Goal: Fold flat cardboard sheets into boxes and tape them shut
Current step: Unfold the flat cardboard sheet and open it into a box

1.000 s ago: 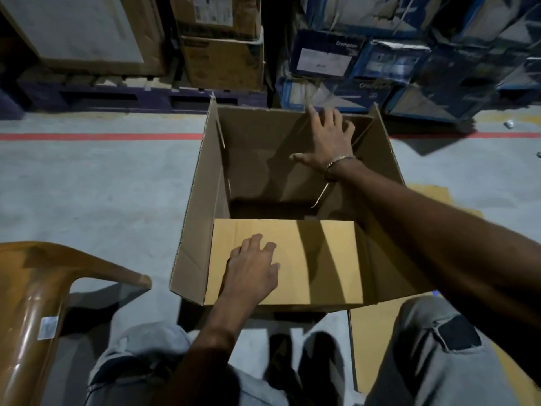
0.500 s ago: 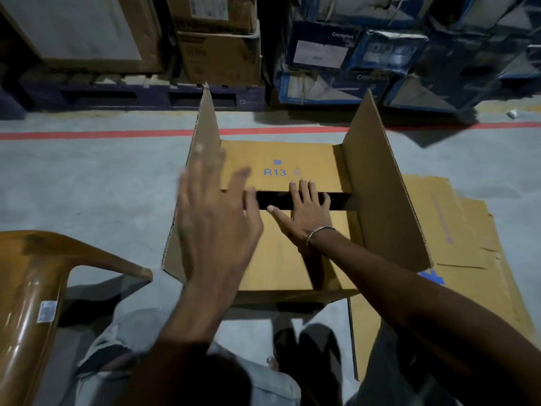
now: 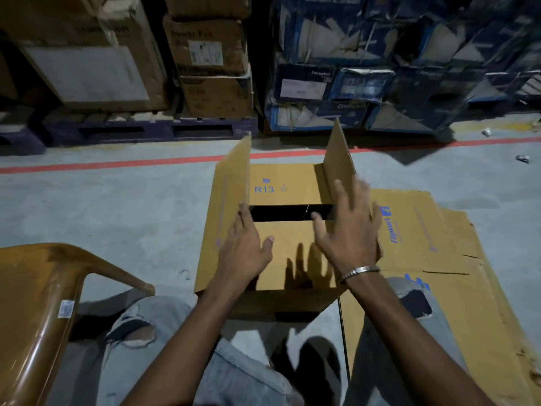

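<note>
Both hands, L (image 3: 244,253) & R (image 3: 349,230), flat-fingered against box (image 3: 292,259) side flaps.

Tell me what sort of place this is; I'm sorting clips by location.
Likely a warehouse or stockroom: stacked brown cartons on a pallet, piled blue product boxes, and a concrete floor with a red line.

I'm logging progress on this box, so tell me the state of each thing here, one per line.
Box: two inner flaps folded down, dark gap between them, untaped.
Left side flap: standing up.
Right side flap: standing up.
Left hand: open, on left side flap.
Right hand: open, at right side flap.
Flat cardboard sheets: unfolded on floor.
</note>
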### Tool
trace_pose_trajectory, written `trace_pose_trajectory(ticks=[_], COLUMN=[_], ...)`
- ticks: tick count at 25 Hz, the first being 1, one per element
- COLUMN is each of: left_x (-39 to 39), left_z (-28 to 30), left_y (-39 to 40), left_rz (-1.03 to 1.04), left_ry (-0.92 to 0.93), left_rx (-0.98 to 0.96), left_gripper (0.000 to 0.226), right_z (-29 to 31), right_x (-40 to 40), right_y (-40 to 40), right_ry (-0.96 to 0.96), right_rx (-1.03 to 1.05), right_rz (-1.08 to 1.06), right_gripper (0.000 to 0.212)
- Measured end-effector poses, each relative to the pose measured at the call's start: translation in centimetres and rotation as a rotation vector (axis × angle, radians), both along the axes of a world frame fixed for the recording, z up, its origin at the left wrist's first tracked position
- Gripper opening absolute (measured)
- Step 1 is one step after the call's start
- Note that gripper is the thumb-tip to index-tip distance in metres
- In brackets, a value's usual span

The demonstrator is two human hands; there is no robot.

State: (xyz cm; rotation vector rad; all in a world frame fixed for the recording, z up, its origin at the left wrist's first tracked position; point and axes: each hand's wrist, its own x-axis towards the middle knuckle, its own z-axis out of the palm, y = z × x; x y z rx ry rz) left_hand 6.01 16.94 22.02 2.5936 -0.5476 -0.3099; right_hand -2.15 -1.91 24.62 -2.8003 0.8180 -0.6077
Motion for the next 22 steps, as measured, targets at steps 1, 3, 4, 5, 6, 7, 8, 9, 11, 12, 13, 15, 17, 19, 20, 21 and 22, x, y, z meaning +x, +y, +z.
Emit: trace_pose_trajectory(ticks=[1, 3, 4, 5, 6, 7, 8, 9, 11, 12, 13, 15, 17, 19, 20, 21, 22], left_x=[-0.2, -0.4, -0.3, -0.2, -0.1, 0.2, 0.4, 0.4, 0.5, 0.7, 1.0, 1.6, 2.1, 2.4, 2.4, 2.5, 2.5], left_z=[-0.9, -3.1, -4.2, -5.2, -5.9, -6.5, -6.8, -7.0, -6.9, -6.8, -6.8, -7.1, -7.7, -8.2, -8.4, -8.4, -8.4], left_y=[-0.3, -0.3, 0.1, 0.6, 1.1, 1.7, 2.2, 2.6, 3.4, 3.7, 4.0, 4.6, 5.2, 5.4, 5.4, 5.2, 5.0], left_rz=[-0.043, -0.121, -0.151, -0.163, -0.152, -0.119, -0.075, -0.028, 0.072, 0.125, 0.183, 0.305, 0.427, 0.511, 0.525, 0.530, 0.533], left_ry=[0.062, 0.196, 0.237, 0.258, 0.260, 0.254, 0.242, 0.225, 0.214, 0.223, 0.242, 0.283, 0.340, 0.421, 0.450, 0.459, 0.456], left_rx=[-0.001, 0.047, 0.093, 0.144, 0.192, 0.227, 0.253, 0.271, 0.285, 0.279, 0.267, 0.226, 0.168, 0.115, 0.106, 0.105, 0.104], left_gripper=[0.095, 0.082, 0.074, 0.068, 0.066, 0.069, 0.074, 0.080, 0.095, 0.103, 0.109, 0.119, 0.135, 0.151, 0.154, 0.154, 0.154], right_z=[0.7, 1.3, 1.2, 1.1, 1.0, 0.8, 0.6, 0.3, -1.2, -2.5, -4.1, -7.0, -8.8, -9.8, -10.0, -10.0, -10.2], right_x=[-1.2, -2.6, -3.0, -3.2, -3.1, -2.9, -2.5, -2.2, -1.4, -0.7, -0.1, 0.9, 1.8, 2.2, 2.4, 2.5, 2.6], right_y=[-0.8, -2.3, -2.8, -2.9, -2.6, -2.3, -2.0, -1.8, -1.9, -2.1, -2.3, -2.3, -1.8, -1.5, -1.2, -1.0, -1.0], right_ry=[-0.033, 0.014, 0.028, 0.001, -0.050, -0.094, -0.106, -0.087, 0.039, 0.152, 0.279, 0.495, 0.579, 0.608, 0.625, 0.643, 0.657], right_rx=[0.049, 0.289, 0.418, 0.541, 0.665, 0.776, 0.863, 0.933, 0.952, 0.866, 0.781, 0.681, 0.702, 0.762, 0.784, 0.788, 0.777], right_rz=[-0.091, -0.214, -0.211, -0.186, -0.154, -0.116, -0.074, -0.042, 0.014, 0.041, 0.056, 0.010, -0.109, -0.191, -0.212, -0.226, -0.232], right_gripper=[0.079, 0.079, 0.076, 0.069, 0.058, 0.051, 0.050, 0.053, 0.044, 0.038, 0.041, 0.067, 0.097, 0.124, 0.135, 0.142, 0.146])
